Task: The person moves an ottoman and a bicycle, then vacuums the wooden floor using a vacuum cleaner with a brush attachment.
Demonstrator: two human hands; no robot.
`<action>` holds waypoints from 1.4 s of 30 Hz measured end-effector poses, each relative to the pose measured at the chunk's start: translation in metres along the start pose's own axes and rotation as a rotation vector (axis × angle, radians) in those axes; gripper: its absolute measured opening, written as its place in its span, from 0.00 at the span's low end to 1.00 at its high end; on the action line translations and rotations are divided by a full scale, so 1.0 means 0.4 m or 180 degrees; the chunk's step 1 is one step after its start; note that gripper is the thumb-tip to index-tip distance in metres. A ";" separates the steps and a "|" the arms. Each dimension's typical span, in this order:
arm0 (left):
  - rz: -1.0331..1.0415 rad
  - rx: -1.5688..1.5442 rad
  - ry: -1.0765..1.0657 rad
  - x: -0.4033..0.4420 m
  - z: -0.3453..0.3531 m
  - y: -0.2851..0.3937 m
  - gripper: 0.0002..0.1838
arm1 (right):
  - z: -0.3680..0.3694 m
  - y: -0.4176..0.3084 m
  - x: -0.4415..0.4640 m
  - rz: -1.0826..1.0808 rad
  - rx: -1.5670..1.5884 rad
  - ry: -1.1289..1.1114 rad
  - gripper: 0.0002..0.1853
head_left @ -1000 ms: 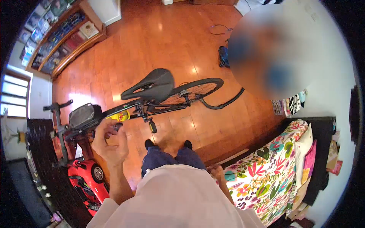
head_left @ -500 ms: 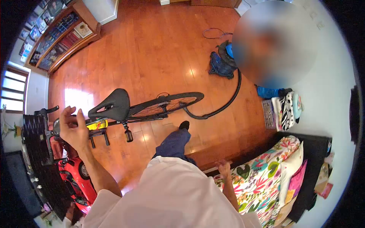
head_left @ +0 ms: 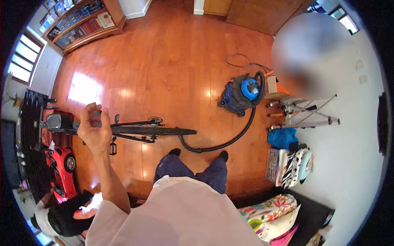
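Note:
My left hand (head_left: 95,133) is raised over the bicycle, with its thumb and fingers curved apart. A dark shape shows between the fingers, and I see no grip on it. The hand hides the saddle area. Below and beyond the hand, the black bicycle stands with its rear wheel (head_left: 168,130) pointing right and a grey bag (head_left: 58,122) near its front. My right hand is out of sight.
A blue and black vacuum cleaner (head_left: 242,93) with a long hose stands right of centre. A folded metal stand (head_left: 312,119), a blue bag (head_left: 282,138) and cloths line the right wall. A red toy car (head_left: 63,170) and another person (head_left: 67,215) are at lower left.
The view has shifted, bringing the vacuum cleaner and metal stand into sight. The bicycle appears farther left and more end-on. My left fingers have curled more since half a second ago; my right hand has left view.

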State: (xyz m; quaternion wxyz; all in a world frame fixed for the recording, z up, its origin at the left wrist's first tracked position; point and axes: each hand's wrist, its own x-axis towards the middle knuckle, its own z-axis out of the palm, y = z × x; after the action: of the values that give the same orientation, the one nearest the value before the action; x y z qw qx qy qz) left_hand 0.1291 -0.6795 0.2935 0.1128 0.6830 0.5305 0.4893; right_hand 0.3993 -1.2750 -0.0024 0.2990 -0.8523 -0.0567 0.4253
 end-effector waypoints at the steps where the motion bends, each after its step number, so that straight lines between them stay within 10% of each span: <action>1: -0.0045 0.0152 -0.0028 -0.035 0.012 0.031 0.14 | -0.059 -0.002 0.057 -0.0073 -0.0040 -0.0025 0.09; 11: -0.0966 0.1474 -0.0649 -0.602 0.136 0.394 0.14 | -0.635 -0.214 0.720 -0.0928 -0.0394 -0.0757 0.07; 17: -0.1916 0.1979 -0.1497 -0.911 0.149 0.375 0.17 | -0.840 -0.384 1.067 -0.0701 0.1161 -0.1666 0.07; 23: -0.2410 0.2046 -0.2399 -0.899 0.216 0.391 0.16 | -0.666 -0.434 1.141 -0.1360 0.0839 -0.1718 0.12; 26: -0.2173 0.1901 -0.2422 -0.905 0.322 0.326 0.15 | -0.650 -0.470 0.961 -0.2627 -0.1030 -0.1399 0.08; 32: -0.1674 0.1515 -0.2555 -0.869 0.524 0.224 0.16 | -0.659 -0.505 0.855 -0.1332 -0.1665 -0.1438 0.10; 42: -0.2667 0.1933 -0.2401 -0.915 0.501 0.226 0.18 | -0.650 -0.735 1.029 -0.1363 -0.2158 -0.1739 0.14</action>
State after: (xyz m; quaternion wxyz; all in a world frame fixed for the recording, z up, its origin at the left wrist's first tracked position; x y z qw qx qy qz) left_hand 0.3577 -0.9491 0.0544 0.2749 0.5444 0.7914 -0.0423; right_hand 0.9030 -1.0111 -0.0033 0.0594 -0.7281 -0.4427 0.5200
